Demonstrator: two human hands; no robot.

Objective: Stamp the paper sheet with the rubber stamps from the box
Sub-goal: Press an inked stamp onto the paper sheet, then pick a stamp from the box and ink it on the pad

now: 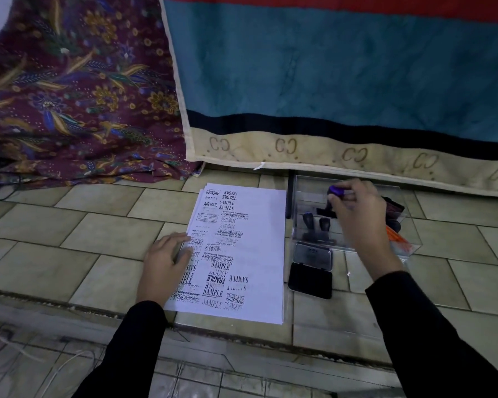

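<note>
Your right hand (354, 208) is pinched around the purple knob of a rubber stamp (336, 191) over the clear plastic box (305, 196), which sits just right of the paper sheet (259, 248). Your left hand (167, 259) lies flat with its fingers spread, pressing the left edge of the sheet against the tiled floor (98, 225).

Risks from this position:
- The stamp's lower part is hidden behind your hand, so you cannot confirm which way its face points; a misjudged orientation would print upside down.
- The sheet is already crowded with prints down its left and middle. Only the strip nearest the box is blank; landing elsewhere would overprint old text.
- If you lift the left hand early, the sheet, apparently the top of a thin stack, may slide under the stamp and smear.

Obstructions around the box:
- Two dark-handled stamps (315, 225) stand upright inside it and could be knocked over as you withdraw.
- The open ink pad (311, 270) lies just in front of the box, between it and you.
- An orange item (397, 238) at its right side is too blurred to identify.
</note>
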